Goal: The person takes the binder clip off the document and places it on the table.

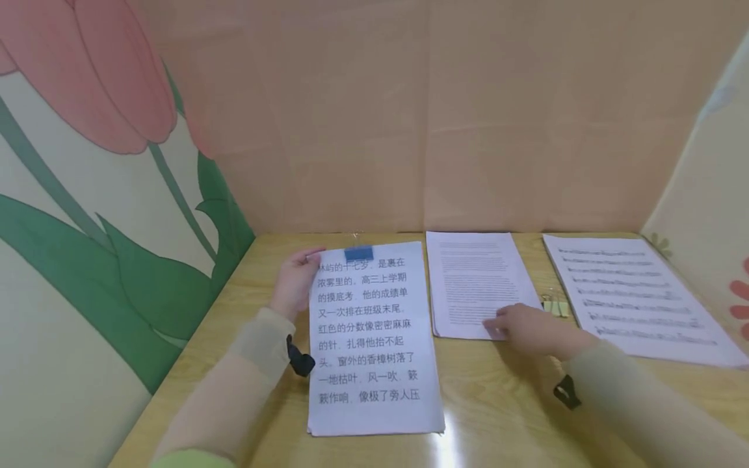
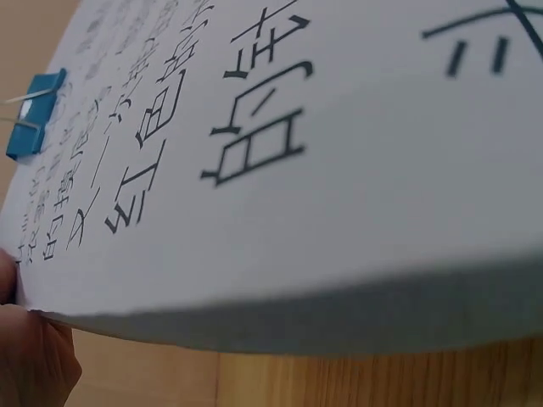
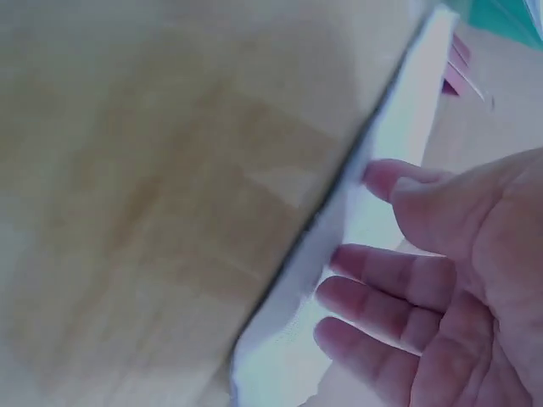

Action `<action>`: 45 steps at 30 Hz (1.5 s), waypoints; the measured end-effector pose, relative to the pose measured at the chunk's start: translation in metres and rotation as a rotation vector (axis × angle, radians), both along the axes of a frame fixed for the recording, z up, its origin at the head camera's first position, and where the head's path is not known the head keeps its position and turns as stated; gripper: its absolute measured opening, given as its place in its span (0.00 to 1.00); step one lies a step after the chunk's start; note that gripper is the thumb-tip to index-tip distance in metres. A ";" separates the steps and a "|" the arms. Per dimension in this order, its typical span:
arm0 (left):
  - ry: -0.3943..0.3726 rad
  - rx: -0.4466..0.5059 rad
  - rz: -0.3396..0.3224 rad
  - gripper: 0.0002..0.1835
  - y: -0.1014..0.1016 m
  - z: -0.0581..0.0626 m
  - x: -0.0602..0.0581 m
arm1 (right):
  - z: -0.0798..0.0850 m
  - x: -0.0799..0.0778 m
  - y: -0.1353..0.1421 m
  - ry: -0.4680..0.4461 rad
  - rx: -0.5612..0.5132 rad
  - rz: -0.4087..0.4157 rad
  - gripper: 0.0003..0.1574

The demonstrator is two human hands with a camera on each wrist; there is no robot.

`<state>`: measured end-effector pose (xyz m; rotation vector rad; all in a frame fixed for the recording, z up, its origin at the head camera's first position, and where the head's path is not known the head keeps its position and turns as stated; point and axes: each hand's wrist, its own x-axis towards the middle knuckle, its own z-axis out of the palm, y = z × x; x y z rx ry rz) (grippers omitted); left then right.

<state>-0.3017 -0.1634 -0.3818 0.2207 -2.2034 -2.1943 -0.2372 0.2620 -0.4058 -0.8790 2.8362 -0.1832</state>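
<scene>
Sleeves (image 1: 655,400) sit closest to us, with our left hand (image 1: 292,284) pinching the clipped large-print stack (image 1: 371,341) up its left edge. Middle stack (image 1: 475,286) lies lengthwise away from us, near-right corner by our right hand (image 1: 535,330), the closer one, fingers loosely apart.

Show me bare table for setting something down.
Bare table shows in front of the middle stack, between the blue-clipped pages and right sleeve; also between the left hand and tulip wall. Crowded: between middle stack and sheet music, where a yellow clip sits.
</scene>
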 end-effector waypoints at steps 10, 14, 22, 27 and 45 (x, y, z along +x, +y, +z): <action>0.065 0.062 -0.061 0.13 0.053 0.002 0.012 | 0.018 -0.028 0.006 0.009 -0.104 -0.067 0.12; 0.077 0.095 -0.086 0.13 0.068 -0.002 0.014 | 0.037 -0.035 0.002 0.037 -0.127 -0.077 0.12; 0.108 0.109 -0.124 0.13 0.092 -0.003 0.021 | 0.086 -0.044 -0.012 0.092 -0.287 -0.176 0.17; 0.100 0.118 -0.144 0.13 0.100 -0.002 0.025 | 0.108 -0.043 -0.036 0.028 -0.363 -0.216 0.27; 0.121 0.122 -0.173 0.13 0.108 0.000 0.033 | 0.128 -0.065 -0.089 -0.242 -0.394 -0.120 0.44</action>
